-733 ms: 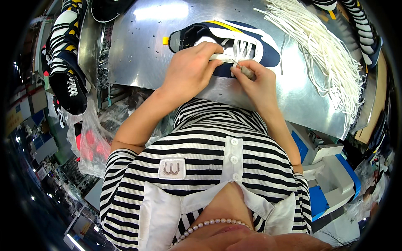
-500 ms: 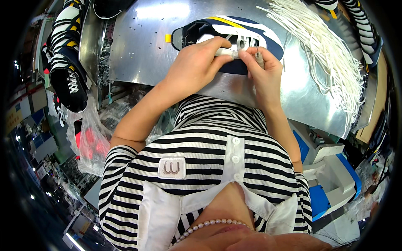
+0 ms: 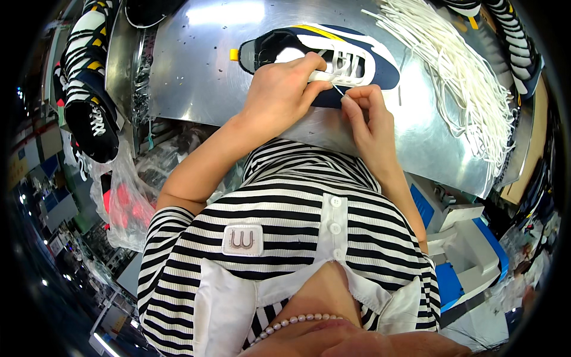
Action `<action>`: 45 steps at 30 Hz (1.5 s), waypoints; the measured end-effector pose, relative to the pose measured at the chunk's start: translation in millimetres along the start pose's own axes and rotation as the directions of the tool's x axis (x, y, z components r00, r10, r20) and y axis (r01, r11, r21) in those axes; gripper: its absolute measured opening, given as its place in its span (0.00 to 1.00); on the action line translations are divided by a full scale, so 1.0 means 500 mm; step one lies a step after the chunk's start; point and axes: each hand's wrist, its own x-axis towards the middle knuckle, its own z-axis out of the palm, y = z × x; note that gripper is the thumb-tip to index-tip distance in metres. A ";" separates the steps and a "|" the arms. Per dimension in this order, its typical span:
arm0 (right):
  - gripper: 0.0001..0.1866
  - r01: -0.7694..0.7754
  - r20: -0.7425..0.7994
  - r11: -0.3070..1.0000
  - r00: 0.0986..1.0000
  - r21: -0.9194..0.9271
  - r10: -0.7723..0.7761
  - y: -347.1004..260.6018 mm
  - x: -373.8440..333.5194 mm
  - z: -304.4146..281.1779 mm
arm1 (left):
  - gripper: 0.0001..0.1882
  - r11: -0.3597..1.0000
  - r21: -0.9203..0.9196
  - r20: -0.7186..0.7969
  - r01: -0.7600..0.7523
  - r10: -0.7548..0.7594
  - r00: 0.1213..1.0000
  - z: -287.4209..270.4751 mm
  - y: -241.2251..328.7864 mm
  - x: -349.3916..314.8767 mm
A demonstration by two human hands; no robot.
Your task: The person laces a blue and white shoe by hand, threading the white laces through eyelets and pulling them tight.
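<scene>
Shiny sheet metal makes up the table (image 3: 196, 71) in front of us, and on it, near the far middle, lies a navy, white and yellow shoe (image 3: 357, 56) on its side, toe to our right and heel with a small yellow tab to our left. Our left hand (image 3: 282, 92) lies over the near side of the shoe, its fingers curled together and pressed down on the white lacing area, so the shoe is held against the table. Our right hand (image 3: 369, 116) sits just beside it, on the near right of the shoe; thumb and forefinger are pinched together on a thin white lace (image 3: 338, 89) that runs up to the shoe's eyelets. The two hands nearly touch at the fingertips.

To our right a loose heap of white laces (image 3: 470, 89) spreads fanwise over the table, well apart from the shoe. At the far right edge another shoe (image 3: 517, 47) with black and white stripes shows in part. On our left, off the table, more shoes (image 3: 89, 101) of the same striped kind hang or stand in a row, and below them we see a clear plastic bag (image 3: 128, 202) with something red inside. Low on our right stands a blue and white box (image 3: 476, 256).
</scene>
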 end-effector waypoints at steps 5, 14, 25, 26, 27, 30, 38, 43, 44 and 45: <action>0.08 -0.029 0.026 0.999 0.999 -0.017 0.029 -0.008 0.020 -0.005 | 0.14 0.999 -0.045 0.050 -0.023 0.025 0.998 -0.008 0.002 0.007; 0.09 -0.190 0.071 0.982 0.979 -0.012 0.191 -0.047 0.029 0.006 | 0.15 0.987 -0.084 0.060 -0.134 0.140 0.988 0.000 0.008 -0.017; 0.08 0.230 -0.400 0.951 0.868 -0.205 -0.296 0.048 0.123 -0.054 | 0.14 0.997 -0.080 0.296 -0.011 0.035 0.955 -0.024 0.008 0.010; 0.08 0.245 -0.405 0.939 0.854 -0.242 -0.327 0.051 0.123 -0.050 | 0.14 0.999 -0.050 0.331 -0.002 0.019 0.943 -0.036 0.007 0.010; 0.08 0.258 -0.411 0.925 0.839 -0.278 -0.358 0.054 0.122 -0.044 | 0.15 1.000 -0.020 0.366 0.005 0.003 0.931 -0.055 0.006 0.011; 0.08 0.250 -0.408 0.930 0.845 -0.270 -0.346 0.052 0.118 -0.036 | 0.18 1.000 -0.002 0.390 -0.016 0.016 0.921 -0.069 -0.006 0.001; 0.09 0.180 -0.428 0.974 0.876 -0.137 -0.222 0.047 0.112 -0.037 | 0.18 0.995 0.029 0.415 -0.097 0.077 0.906 -0.079 -0.014 -0.009; 0.10 0.186 -0.401 0.982 0.902 0.032 -0.158 0.045 0.108 -0.040 | 0.15 0.984 0.085 0.346 -0.155 0.116 0.931 -0.064 -0.028 -0.024; 0.10 0.186 -0.400 0.981 0.905 0.056 -0.148 0.044 0.108 -0.039 | 0.15 0.985 0.074 0.312 -0.156 0.125 0.942 -0.060 -0.026 -0.025; 0.10 0.185 -0.398 0.980 0.907 0.080 -0.139 0.042 0.108 -0.038 | 0.14 0.988 0.035 0.233 -0.152 0.140 0.962 -0.056 -0.020 -0.026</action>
